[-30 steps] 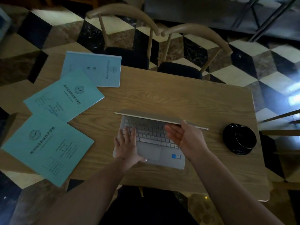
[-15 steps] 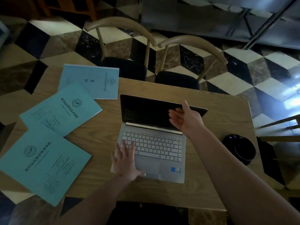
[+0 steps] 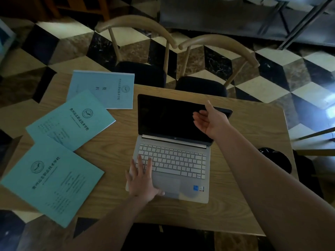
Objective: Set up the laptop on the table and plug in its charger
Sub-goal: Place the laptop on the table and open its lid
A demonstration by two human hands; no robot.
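A silver laptop [image 3: 172, 160] sits in the middle of the wooden table [image 3: 250, 127], lid raised and its screen [image 3: 163, 116] dark. My left hand [image 3: 142, 180] lies flat, fingers spread, on the left palm rest and the lower keys. My right hand [image 3: 211, 120] holds the lid's top right edge, thumb up over the rim and fingers in front of the screen. A glossy black bundle [image 3: 274, 160], apparently the coiled charger, lies near the table's right edge, apart from both hands. I see no cable running to the laptop.
Three teal booklets [image 3: 103, 89] [image 3: 72, 120] [image 3: 50, 180] are spread over the table's left side. Two wooden chairs [image 3: 139, 24] [image 3: 217, 42] with dark seats stand behind the far edge. Another chair's frame [image 3: 315, 140] shows at the right, over a checkered floor.
The lid went from nearly shut to wide open as my right hand lifted it up and back. My left hand stayed pressed on the laptop's base.
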